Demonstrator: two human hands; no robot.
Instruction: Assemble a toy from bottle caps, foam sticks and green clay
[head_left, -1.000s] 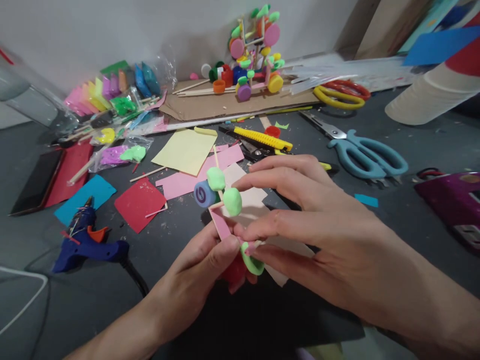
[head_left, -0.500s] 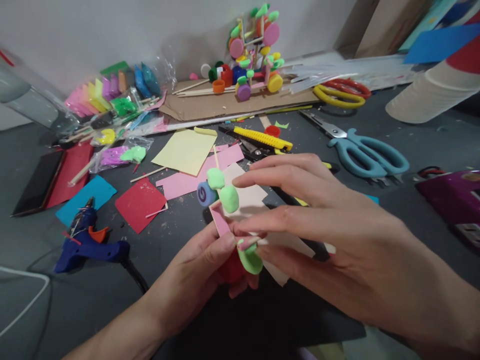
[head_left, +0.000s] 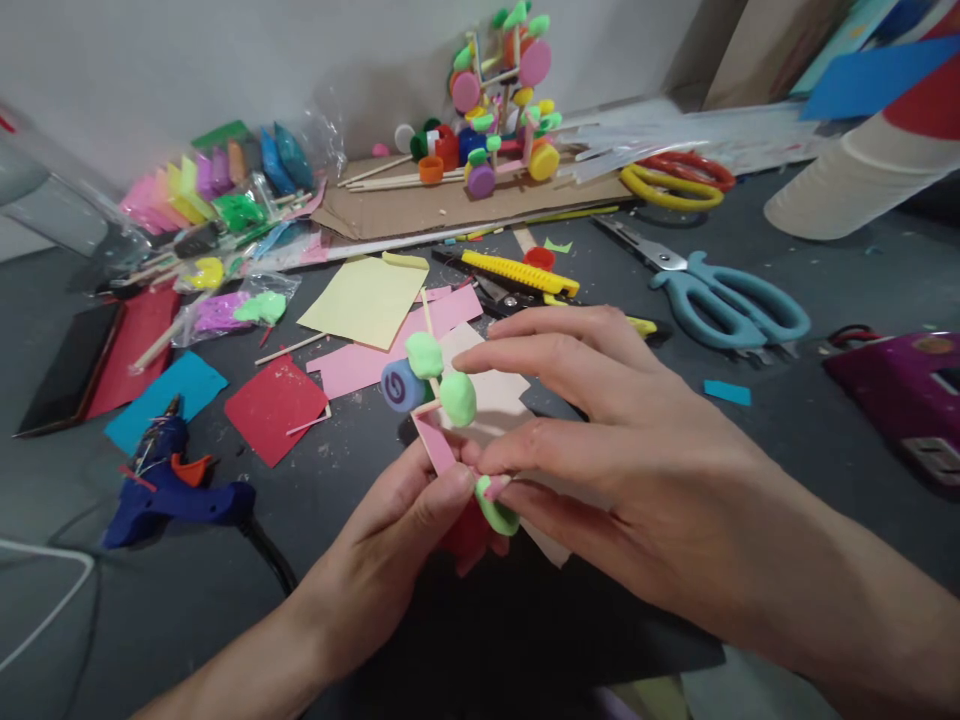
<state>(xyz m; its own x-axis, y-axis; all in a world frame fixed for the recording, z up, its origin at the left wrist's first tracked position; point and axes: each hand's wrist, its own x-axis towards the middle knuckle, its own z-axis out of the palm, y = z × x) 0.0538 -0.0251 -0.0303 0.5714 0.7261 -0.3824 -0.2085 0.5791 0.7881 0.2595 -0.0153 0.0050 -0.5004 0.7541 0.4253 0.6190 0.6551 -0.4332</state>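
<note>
A small craft-stick model point(head_left: 435, 438) with a pink side strip is gripped in my left hand point(head_left: 390, 530), the thumb pressed along its top. At its far end are a blue bottle cap point(head_left: 401, 385) marked with a swirl and two light green clay lumps point(head_left: 457, 399) beside a thin upright stick. A red part point(head_left: 463, 532) shows under my left fingers. My right hand point(head_left: 622, 430) pinches the model's near end with thumb and index finger, where a pinkish stick tip meets a green clay piece point(head_left: 496, 512). Its other fingers stretch out above the model.
A blue glue gun point(head_left: 172, 480) with its cord lies left. Coloured paper point(head_left: 276, 410), a yellow cutter point(head_left: 521, 272) and blue-handled scissors point(head_left: 735, 300) lie beyond my hands. Finished-looking wheeled models point(head_left: 510, 110) stand at the back near a white bottle point(head_left: 832, 190).
My right thumb and index finger have closed in on the model's near end. The model has tilted slightly, and the whole view has shifted a little.
</note>
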